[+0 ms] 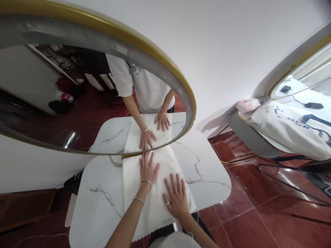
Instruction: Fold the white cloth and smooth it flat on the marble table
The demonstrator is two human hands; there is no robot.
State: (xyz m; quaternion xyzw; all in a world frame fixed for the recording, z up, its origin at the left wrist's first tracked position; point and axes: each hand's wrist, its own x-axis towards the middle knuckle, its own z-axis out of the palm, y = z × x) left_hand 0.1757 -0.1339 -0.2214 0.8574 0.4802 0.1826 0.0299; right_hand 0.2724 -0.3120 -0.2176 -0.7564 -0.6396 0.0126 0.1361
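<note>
A white cloth point(157, 203) with scalloped edges lies spread over a marble-patterned table point(100, 193), its near end reaching the table's front edge. My left hand point(149, 169) rests flat on the cloth's far part, close under the mirror, fingers stretched out; two bracelets circle that wrist. Nearer to me and to the right, my right hand point(177, 198) lies palm down on the cloth with its fingers spread and a ring on one of them. Neither hand grips anything. Both hands and the cloth show again in the mirror.
A large gold-framed mirror point(98, 103) stands over the table's back edge against the white wall. To the right, a grey side table or seat point(254, 136) bears a white printed cloth point(292, 127) and a pink-white packet point(247, 105). Red tiles point(248, 213) cover the floor.
</note>
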